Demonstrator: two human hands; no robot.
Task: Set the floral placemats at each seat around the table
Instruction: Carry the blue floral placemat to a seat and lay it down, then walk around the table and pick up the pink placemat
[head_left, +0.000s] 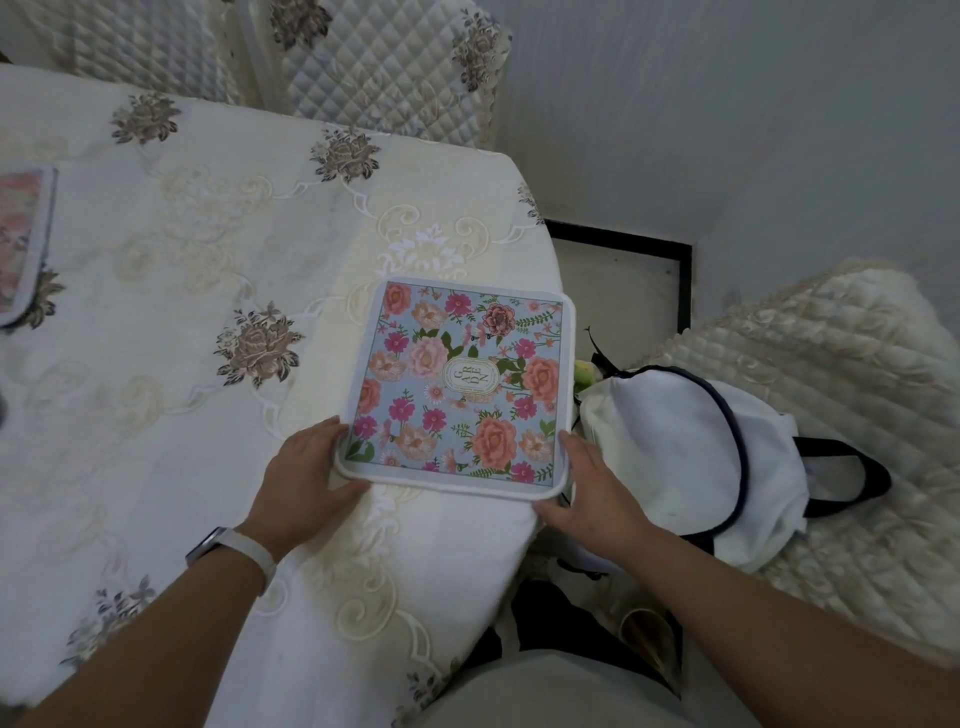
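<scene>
Both forearms reach forward from 6 o'clock. The left hand (306, 475) and the right hand (592, 486) lie flat with fingers spread, each pressing a near corner of the floral placemat (460, 384), gripping nothing. The mat rests on the worktop (171, 260) near its 3 o'clock edge. A second placemat (21, 239) at 9 o'clock is cut off by the frame.

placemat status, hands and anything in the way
Left hand and right hand open, flat at the near corners. Floral placemat flat at the table edge. White bag on chair beside, not blocking.
</scene>
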